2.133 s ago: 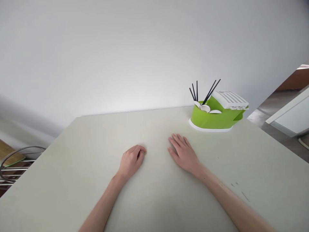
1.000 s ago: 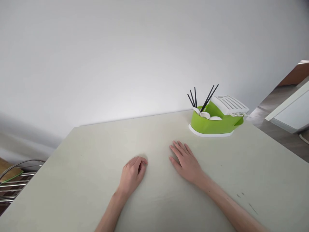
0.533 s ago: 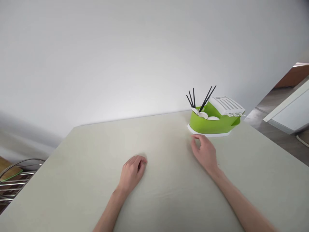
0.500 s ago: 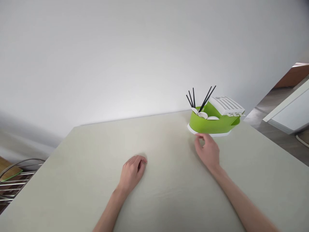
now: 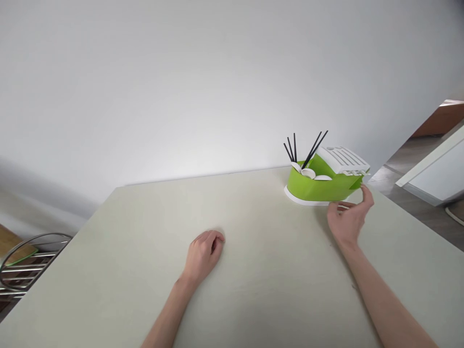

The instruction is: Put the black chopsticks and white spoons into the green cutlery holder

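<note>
A green utensil holder (image 5: 314,190) with a white base and a slotted white top (image 5: 344,159) stands at the table's far right. Black chopsticks (image 5: 312,151) and white spoons (image 5: 308,173) stick out of its left part. At the holder's front right corner is my right hand (image 5: 350,217), fingers apart; one fingertip reaches the holder's right end, and I cannot tell whether it touches. My left hand (image 5: 204,253) rests on the table, loosely curled, with nothing visible in it.
The pale table (image 5: 261,285) meets a white wall (image 5: 203,96) at the back. A metal rack (image 5: 27,270) with a wooden board (image 5: 14,244) is beyond the left edge. Past the right edge lie a dark floor and a white panel (image 5: 435,169).
My right hand has moved right along the holder's front to its right corner, and its fingers have spread. My left hand keeps its pose. The view has shifted slightly.
</note>
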`<state>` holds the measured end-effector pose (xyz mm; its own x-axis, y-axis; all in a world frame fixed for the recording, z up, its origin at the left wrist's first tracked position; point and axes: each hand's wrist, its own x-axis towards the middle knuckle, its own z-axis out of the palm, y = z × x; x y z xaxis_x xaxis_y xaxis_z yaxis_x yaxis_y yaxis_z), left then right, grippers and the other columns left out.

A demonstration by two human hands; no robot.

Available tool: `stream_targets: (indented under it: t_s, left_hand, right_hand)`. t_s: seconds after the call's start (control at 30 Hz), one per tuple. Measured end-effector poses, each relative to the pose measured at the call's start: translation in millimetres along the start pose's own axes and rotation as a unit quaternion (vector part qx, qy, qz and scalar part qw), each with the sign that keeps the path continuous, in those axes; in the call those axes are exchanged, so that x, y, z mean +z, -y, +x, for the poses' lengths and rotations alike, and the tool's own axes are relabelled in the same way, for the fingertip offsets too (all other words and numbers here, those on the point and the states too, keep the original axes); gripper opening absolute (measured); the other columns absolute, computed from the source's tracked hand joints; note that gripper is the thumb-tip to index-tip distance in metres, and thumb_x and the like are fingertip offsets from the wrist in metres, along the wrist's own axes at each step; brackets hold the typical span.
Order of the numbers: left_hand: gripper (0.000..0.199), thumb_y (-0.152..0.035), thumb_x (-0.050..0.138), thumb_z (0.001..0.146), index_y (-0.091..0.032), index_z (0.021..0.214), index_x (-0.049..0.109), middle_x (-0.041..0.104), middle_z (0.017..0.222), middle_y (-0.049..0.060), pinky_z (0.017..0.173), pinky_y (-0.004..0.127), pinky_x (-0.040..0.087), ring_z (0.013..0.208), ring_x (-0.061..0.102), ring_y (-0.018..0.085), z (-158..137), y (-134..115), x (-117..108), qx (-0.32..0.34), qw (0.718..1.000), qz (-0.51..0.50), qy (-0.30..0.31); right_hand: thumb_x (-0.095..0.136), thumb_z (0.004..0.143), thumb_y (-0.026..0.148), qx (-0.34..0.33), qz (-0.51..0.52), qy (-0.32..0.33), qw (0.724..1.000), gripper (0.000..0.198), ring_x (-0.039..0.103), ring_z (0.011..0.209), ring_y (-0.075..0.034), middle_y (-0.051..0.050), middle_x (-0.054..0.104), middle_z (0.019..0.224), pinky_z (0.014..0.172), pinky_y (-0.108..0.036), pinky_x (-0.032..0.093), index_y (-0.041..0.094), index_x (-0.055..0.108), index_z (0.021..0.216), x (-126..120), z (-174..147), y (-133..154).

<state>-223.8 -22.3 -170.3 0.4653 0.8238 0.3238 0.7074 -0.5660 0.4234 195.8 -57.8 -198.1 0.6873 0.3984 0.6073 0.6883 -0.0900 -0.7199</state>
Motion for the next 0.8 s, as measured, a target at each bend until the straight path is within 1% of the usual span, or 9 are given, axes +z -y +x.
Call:
stream_targets:
  t_s: [0.07,0.13,0.23,0.3,0.47,0.57,0.67,0.73,0.8]
  left_hand:
    - [0.024,-0.019,0.043,0.098,-0.024,0.093,0.065,0.074,0.086,0.002,0.071,0.031,0.048,0.075,0.067,0.018,-0.5,-0.1,0.0,-0.001,1.000,-0.003,0.000]
    - [0.024,-0.019,0.043,0.098,-0.024,0.093,0.066,0.074,0.086,0.002,0.070,0.031,0.048,0.073,0.066,0.018,-0.8,0.1,0.3,-0.001,1.000,-0.005,0.000]
    - [0.023,-0.018,0.044,0.097,-0.024,0.092,0.065,0.074,0.086,0.001,0.069,0.030,0.046,0.071,0.064,0.017,-0.9,0.1,1.0,-0.004,1.000,-0.008,-0.002]
    - [0.022,-0.017,0.044,0.097,-0.024,0.092,0.065,0.074,0.086,0.001,0.069,0.030,0.045,0.071,0.064,0.017,-1.0,-0.7,1.3,-0.005,1.000,-0.010,-0.004]
    - [0.021,-0.015,0.046,0.097,-0.024,0.092,0.064,0.074,0.087,0.001,0.069,0.030,0.045,0.073,0.064,0.017,-2.1,-4.3,1.7,-0.001,1.000,-0.011,-0.006]
    - [0.021,-0.014,0.046,0.096,-0.024,0.092,0.064,0.074,0.086,0.000,0.068,0.029,0.044,0.072,0.064,0.017,-2.4,-5.1,2.4,0.003,1.000,-0.010,-0.009]
    - [0.020,-0.014,0.047,0.096,-0.024,0.092,0.064,0.074,0.085,0.000,0.068,0.029,0.044,0.071,0.064,0.017,-1.5,-4.9,3.2,0.004,1.000,-0.009,-0.012]
    - [0.020,-0.014,0.047,0.096,-0.024,0.092,0.065,0.074,0.084,0.000,0.067,0.029,0.044,0.071,0.064,0.017,-0.3,-5.2,3.3,0.004,1.000,-0.008,-0.013]
    - [0.020,-0.014,0.047,0.095,-0.024,0.092,0.065,0.074,0.084,0.000,0.068,0.029,0.044,0.070,0.064,0.017,1.0,-6.2,3.4,0.005,1.000,-0.006,-0.011]
  right_hand:
    - [0.060,0.083,0.028,0.010,-0.007,0.015,1.000,0.084,0.069,0.078,-0.023,-0.027,0.039,0.163,0.071,-0.042,0.058,0.021,0.025,0.159,1.7,-0.2,-5.6]
    - [0.062,0.082,0.030,0.018,0.000,0.035,0.999,0.087,0.069,0.077,-0.023,-0.026,0.041,0.163,0.071,-0.042,0.058,0.021,0.023,0.160,3.5,0.1,-11.1]
    - [0.064,0.078,0.030,0.023,0.017,0.055,0.998,0.091,0.071,0.085,-0.025,-0.022,0.041,0.164,0.072,-0.043,0.060,0.023,0.026,0.161,4.6,0.8,-14.9]
    - [0.066,0.076,0.029,0.023,0.023,0.054,0.998,0.091,0.072,0.088,-0.026,-0.021,0.041,0.164,0.072,-0.043,0.060,0.023,0.030,0.159,3.9,0.6,-13.8]
    - [0.068,0.077,0.030,0.021,0.027,0.042,0.999,0.081,0.071,0.089,-0.027,-0.021,0.049,0.153,0.068,-0.042,0.059,0.022,0.038,0.151,1.4,-2.4,-8.6]
    - [0.067,0.079,0.034,0.010,-0.015,0.032,0.999,0.072,0.068,0.084,-0.026,-0.019,0.054,0.144,0.069,-0.043,0.057,0.022,0.043,0.146,1.7,-3.6,-9.0]
    - [0.064,0.080,0.034,-0.010,-0.049,0.029,0.998,0.066,0.065,0.081,-0.025,-0.019,0.053,0.141,0.069,-0.044,0.055,0.020,0.047,0.142,3.1,-3.4,-10.9]
    - [0.062,0.079,0.032,-0.031,-0.055,0.025,0.998,0.065,0.064,0.087,-0.027,-0.021,0.052,0.140,0.073,-0.046,0.056,0.018,0.048,0.141,3.9,-3.4,-12.2]
    - [0.061,0.078,0.029,-0.055,-0.062,0.015,0.996,0.063,0.063,0.103,-0.033,-0.023,0.050,0.140,0.084,-0.052,0.056,0.017,0.049,0.138,4.4,-3.6,-13.4]
